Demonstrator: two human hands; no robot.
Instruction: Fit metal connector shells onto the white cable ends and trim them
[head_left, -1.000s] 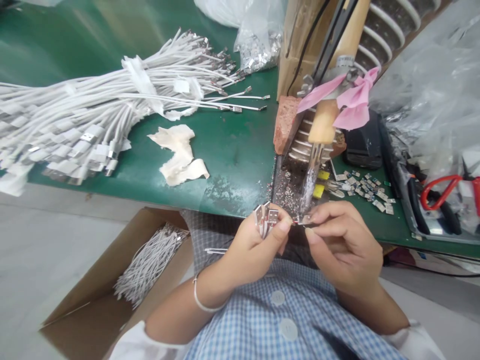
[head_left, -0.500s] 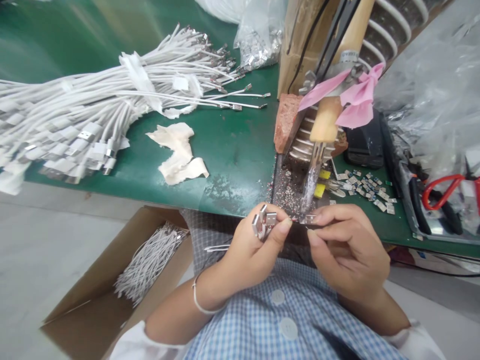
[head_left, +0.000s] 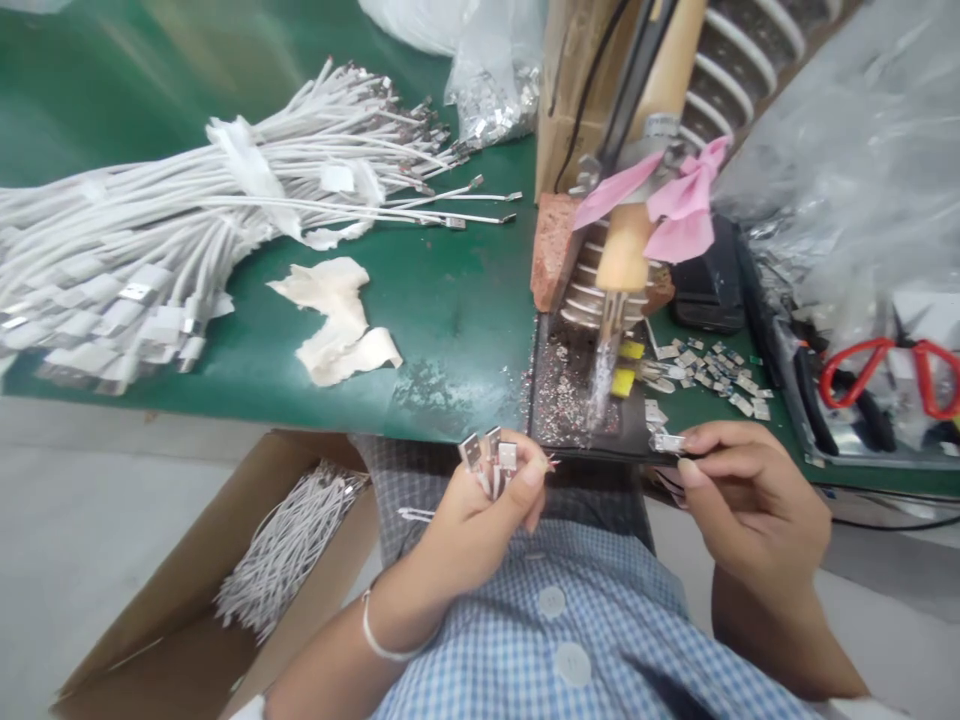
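Observation:
My left hand (head_left: 480, 525) is closed around several white USB cables (head_left: 491, 465), whose metal plugs stick up above the fist. Thin bare wire ends (head_left: 552, 464) poke out past its thumb tip. Over at the right, my right hand (head_left: 757, 500) pinches a small metal USB connector (head_left: 667, 443) between thumb and fingertips, at the front edge of a dark tray. A few similar connectors lie just behind it. A soldering iron (head_left: 624, 250) with a wooden handle and pink cloth tie points down over the solder-spattered tray (head_left: 555, 400).
A large bundle of white cables (head_left: 247, 190) lies on the green table (head_left: 450, 300) beside a torn cloth (head_left: 330, 320). Small connector boards (head_left: 712, 370) are scattered right of the iron, near red-handled scissors (head_left: 855, 370). A cardboard box (head_left: 142, 620) with cables stands below left.
My right hand has moved right, away from my left hand, to the tray's right front corner. My left hand still grips the cables; the connector no longer sits beside its thumb.

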